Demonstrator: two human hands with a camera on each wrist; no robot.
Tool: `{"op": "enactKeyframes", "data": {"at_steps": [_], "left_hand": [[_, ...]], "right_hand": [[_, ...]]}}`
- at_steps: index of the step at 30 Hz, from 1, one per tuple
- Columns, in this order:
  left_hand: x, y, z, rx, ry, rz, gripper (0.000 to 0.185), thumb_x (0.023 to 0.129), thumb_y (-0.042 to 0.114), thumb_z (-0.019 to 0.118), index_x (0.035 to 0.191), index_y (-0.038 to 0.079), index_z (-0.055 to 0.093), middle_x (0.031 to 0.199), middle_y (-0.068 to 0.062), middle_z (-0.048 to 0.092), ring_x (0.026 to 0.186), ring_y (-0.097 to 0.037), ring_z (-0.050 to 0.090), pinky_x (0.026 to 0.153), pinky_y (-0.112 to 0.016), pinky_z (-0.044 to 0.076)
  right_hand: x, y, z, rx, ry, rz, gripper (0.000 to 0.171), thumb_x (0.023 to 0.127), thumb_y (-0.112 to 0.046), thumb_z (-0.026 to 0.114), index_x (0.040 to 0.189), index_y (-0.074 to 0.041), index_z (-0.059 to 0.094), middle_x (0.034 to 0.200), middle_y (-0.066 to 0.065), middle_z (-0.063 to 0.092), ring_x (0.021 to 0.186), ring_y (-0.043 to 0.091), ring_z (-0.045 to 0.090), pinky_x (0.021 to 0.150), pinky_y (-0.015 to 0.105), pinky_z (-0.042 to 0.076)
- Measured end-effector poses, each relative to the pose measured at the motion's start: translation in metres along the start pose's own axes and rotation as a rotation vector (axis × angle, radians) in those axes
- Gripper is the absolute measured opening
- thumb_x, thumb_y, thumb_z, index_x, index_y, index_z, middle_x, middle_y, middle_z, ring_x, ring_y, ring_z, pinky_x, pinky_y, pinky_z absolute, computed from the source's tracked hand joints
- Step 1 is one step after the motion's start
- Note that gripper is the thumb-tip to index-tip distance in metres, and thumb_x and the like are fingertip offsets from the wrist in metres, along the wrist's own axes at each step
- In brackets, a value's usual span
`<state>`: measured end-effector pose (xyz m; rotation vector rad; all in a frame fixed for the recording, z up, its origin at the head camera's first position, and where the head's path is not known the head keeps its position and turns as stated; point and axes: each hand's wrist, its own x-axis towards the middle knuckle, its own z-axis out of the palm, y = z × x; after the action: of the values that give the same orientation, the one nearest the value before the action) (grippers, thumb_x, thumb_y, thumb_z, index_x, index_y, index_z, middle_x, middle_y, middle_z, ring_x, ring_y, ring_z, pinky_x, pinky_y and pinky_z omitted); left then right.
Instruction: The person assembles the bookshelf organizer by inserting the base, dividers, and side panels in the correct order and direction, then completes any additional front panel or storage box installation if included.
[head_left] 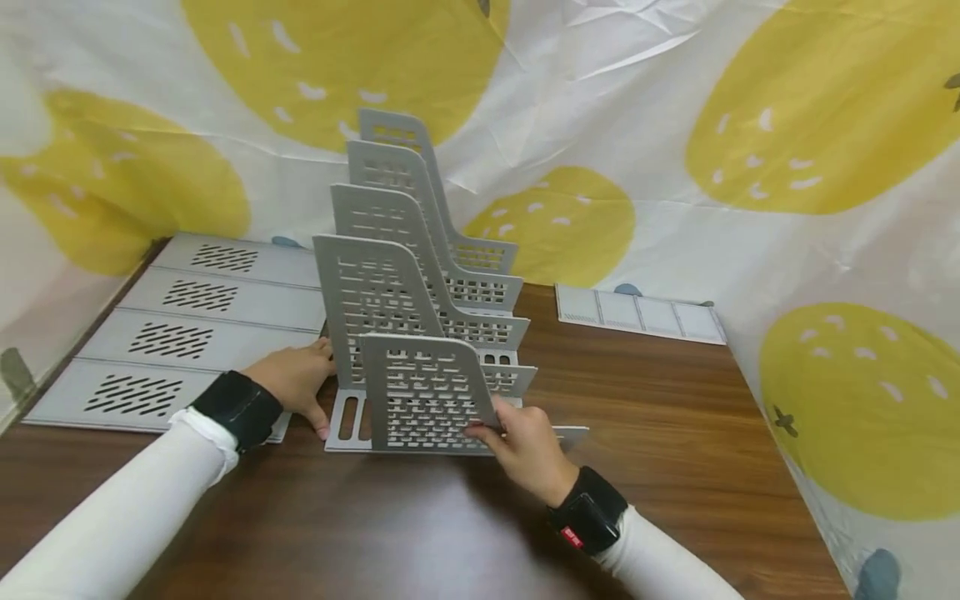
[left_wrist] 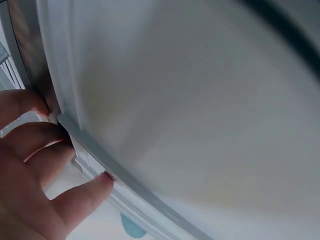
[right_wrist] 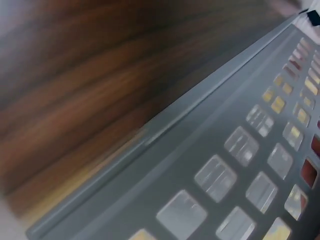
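A grey desktop file organizer, with several perforated upright dividers [head_left: 375,275] on a slotted base [head_left: 347,417], stands mid-table in the head view. My right hand [head_left: 532,450] pinches the nearest divider [head_left: 431,396] by its right edge, thumb in front and fingers behind. That divider's perforated grey face fills much of the right wrist view. Beside the base's left side lies my left hand [head_left: 296,379], fingers spread and thumb close to the front corner. In the left wrist view, its slightly bent fingers [left_wrist: 82,197] touch a pale edge.
Flat grey slotted panels [head_left: 217,296] lie at the left, next to my left hand. A narrow pale panel strip [head_left: 637,315] lies at the back right of the brown wooden table [head_left: 660,400]. A white cloth with yellow shapes [head_left: 585,83] hangs behind and at the sides.
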<state>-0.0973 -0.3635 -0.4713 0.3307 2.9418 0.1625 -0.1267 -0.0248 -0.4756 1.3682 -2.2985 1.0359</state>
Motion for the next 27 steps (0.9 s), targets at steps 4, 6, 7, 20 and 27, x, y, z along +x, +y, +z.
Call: {"op": "enactKeyframes", "data": {"at_steps": [4, 6, 7, 20, 27], "left_hand": [[-0.002, 0.006, 0.003, -0.046, 0.046, -0.036, 0.117, 0.031, 0.062, 0.085, 0.132, 0.011, 0.056, 0.141, -0.02, 0.05, 0.128, -0.045, 0.047, 0.093, -0.061, 0.045], [-0.001, 0.009, 0.004, -0.075, 0.071, -0.051, 0.111, 0.028, 0.059, 0.087, 0.125, 0.01, 0.062, 0.131, -0.016, 0.06, 0.119, -0.039, 0.057, 0.092, -0.055, 0.048], [-0.001, 0.011, 0.004, -0.092, 0.083, -0.059, 0.109, 0.027, 0.057, 0.089, 0.121, 0.01, 0.064, 0.126, -0.014, 0.064, 0.115, -0.036, 0.06, 0.093, -0.052, 0.049], [0.013, 0.019, 0.017, -0.09, 0.134, -0.116, 0.11, 0.02, 0.052, 0.091, 0.119, 0.013, 0.065, 0.121, -0.009, 0.067, 0.108, -0.031, 0.064, 0.092, -0.059, 0.046], [-0.007, 0.017, 0.016, -0.068, 0.099, -0.061, 0.102, 0.051, 0.063, 0.081, 0.134, 0.011, 0.054, 0.142, -0.022, 0.048, 0.134, -0.045, 0.039, 0.107, -0.054, 0.037]], "right_hand": [[0.011, -0.01, 0.01, -0.029, -0.011, -0.063, 0.023, 0.077, -0.018, 0.075, 0.093, -0.008, 0.063, 0.082, 0.002, 0.076, 0.071, 0.009, 0.071, 0.059, 0.019, 0.053], [0.016, -0.014, 0.013, -0.048, -0.009, -0.087, 0.022, 0.078, -0.02, 0.075, 0.092, -0.009, 0.062, 0.08, 0.0, 0.075, 0.068, 0.008, 0.071, 0.057, 0.019, 0.052], [0.019, -0.016, 0.014, -0.057, -0.007, -0.099, 0.022, 0.078, -0.02, 0.075, 0.091, -0.009, 0.061, 0.079, 0.0, 0.075, 0.067, 0.008, 0.07, 0.056, 0.02, 0.051], [0.024, -0.018, 0.012, -0.169, -0.04, -0.017, 0.029, 0.081, -0.025, 0.073, 0.103, -0.011, 0.06, 0.077, 0.003, 0.075, 0.062, 0.014, 0.069, 0.052, 0.03, 0.051], [0.01, -0.025, -0.014, -0.354, -0.16, -0.024, 0.023, 0.081, -0.029, 0.073, 0.09, -0.016, 0.056, 0.065, -0.006, 0.067, 0.052, 0.01, 0.063, 0.042, 0.025, 0.038]]}}
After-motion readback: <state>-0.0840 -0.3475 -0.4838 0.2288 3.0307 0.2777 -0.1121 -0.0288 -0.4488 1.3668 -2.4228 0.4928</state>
